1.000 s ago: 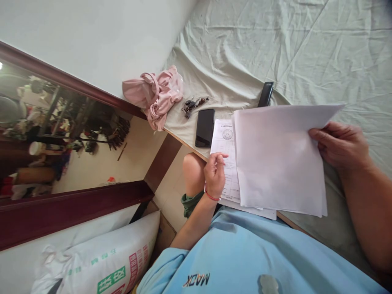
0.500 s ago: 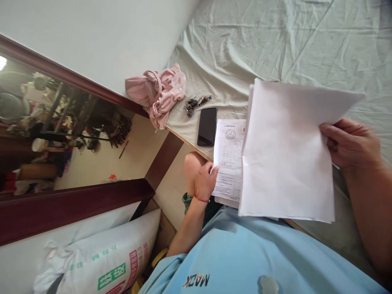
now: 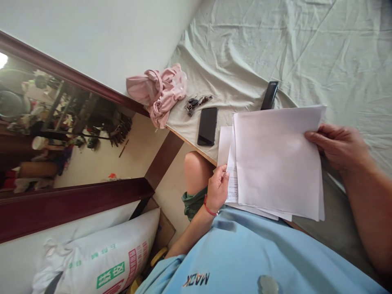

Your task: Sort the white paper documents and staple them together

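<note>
A stack of white paper sheets [image 3: 277, 163] lies across the near edge of the bed, blank side up. My right hand [image 3: 339, 145] pinches its right edge between thumb and fingers. On the left, my left hand [image 3: 218, 185], with a red cord at the wrist, grips the edge of a printed sheet [image 3: 232, 192] that is mostly covered by the blank ones. Beyond the papers lies a black stapler-like object [image 3: 269, 95], its near end hidden by the sheets. A black smartphone [image 3: 207, 126] rests left of the papers.
Keys [image 3: 192, 105] and a bundled pink cloth [image 3: 162, 92] lie near the wall on the pale green sheet [image 3: 306, 53]. My bare knee [image 3: 196, 171] is below the edge. A mirror [image 3: 61, 134] and a white printed sack [image 3: 107, 257] stand at left.
My right hand has moved left and lowered the blank sheets onto the printed one. My left hand has shifted right. The black object behind the papers has come into view.
</note>
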A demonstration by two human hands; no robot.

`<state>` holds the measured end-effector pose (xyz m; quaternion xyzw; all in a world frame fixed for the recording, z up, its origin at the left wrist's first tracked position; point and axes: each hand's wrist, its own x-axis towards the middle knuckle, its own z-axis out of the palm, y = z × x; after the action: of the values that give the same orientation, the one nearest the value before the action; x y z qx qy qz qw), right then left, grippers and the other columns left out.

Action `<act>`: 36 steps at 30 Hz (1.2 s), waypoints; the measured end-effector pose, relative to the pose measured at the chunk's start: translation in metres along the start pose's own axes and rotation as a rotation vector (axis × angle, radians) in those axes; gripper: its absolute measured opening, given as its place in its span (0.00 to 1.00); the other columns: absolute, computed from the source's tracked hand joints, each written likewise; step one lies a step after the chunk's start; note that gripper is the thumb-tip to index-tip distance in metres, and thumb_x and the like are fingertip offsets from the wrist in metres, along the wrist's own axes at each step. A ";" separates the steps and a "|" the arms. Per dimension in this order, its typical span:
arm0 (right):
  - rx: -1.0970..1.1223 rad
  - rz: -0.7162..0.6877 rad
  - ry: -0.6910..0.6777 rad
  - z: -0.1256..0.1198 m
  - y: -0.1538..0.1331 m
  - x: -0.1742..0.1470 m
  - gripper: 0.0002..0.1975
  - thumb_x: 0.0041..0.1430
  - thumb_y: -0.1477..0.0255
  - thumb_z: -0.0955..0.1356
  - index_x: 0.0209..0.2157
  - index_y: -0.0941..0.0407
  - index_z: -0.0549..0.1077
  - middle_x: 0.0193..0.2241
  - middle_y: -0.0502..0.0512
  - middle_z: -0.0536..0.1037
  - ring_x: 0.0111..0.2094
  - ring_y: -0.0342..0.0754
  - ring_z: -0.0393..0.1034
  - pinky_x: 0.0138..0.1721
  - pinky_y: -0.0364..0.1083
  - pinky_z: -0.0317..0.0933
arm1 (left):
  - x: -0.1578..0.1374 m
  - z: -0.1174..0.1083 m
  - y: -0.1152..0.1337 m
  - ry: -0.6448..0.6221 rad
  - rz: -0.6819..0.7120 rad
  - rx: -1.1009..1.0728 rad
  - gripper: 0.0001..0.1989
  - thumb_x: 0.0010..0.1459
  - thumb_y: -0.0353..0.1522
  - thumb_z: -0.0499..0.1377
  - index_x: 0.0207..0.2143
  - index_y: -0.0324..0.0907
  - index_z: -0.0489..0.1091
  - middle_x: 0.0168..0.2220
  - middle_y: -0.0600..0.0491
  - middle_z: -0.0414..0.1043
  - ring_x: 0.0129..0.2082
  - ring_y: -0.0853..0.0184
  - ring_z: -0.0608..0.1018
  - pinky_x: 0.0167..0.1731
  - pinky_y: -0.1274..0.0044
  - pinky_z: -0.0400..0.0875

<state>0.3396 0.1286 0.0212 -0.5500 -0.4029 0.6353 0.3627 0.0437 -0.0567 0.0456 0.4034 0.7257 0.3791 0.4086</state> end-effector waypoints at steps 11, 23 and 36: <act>0.019 0.131 0.104 0.011 -0.014 -0.006 0.15 0.42 0.69 0.79 0.34 0.58 0.81 0.25 0.52 0.80 0.22 0.42 0.71 0.20 0.37 0.66 | 0.008 0.023 0.011 -0.058 -0.266 -0.490 0.14 0.58 0.42 0.66 0.40 0.41 0.73 0.39 0.51 0.81 0.46 0.62 0.81 0.53 0.70 0.74; 0.038 0.292 0.163 0.016 -0.018 -0.012 0.13 0.37 0.74 0.78 0.31 0.57 0.81 0.24 0.55 0.79 0.20 0.47 0.72 0.18 0.41 0.67 | 0.010 0.024 0.012 -0.060 -0.292 -0.539 0.16 0.54 0.45 0.68 0.36 0.42 0.75 0.36 0.52 0.81 0.48 0.59 0.82 0.53 0.70 0.74; 0.007 0.241 0.173 0.012 -0.008 -0.011 0.15 0.40 0.71 0.79 0.34 0.57 0.82 0.24 0.53 0.78 0.20 0.45 0.70 0.18 0.40 0.65 | 0.008 0.028 0.007 -0.021 -0.252 -0.483 0.22 0.56 0.51 0.68 0.39 0.41 0.77 0.41 0.50 0.82 0.48 0.59 0.81 0.53 0.69 0.74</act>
<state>0.3290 0.1203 0.0338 -0.6460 -0.2987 0.6258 0.3190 0.0686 -0.0409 0.0392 0.2049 0.6545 0.4831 0.5444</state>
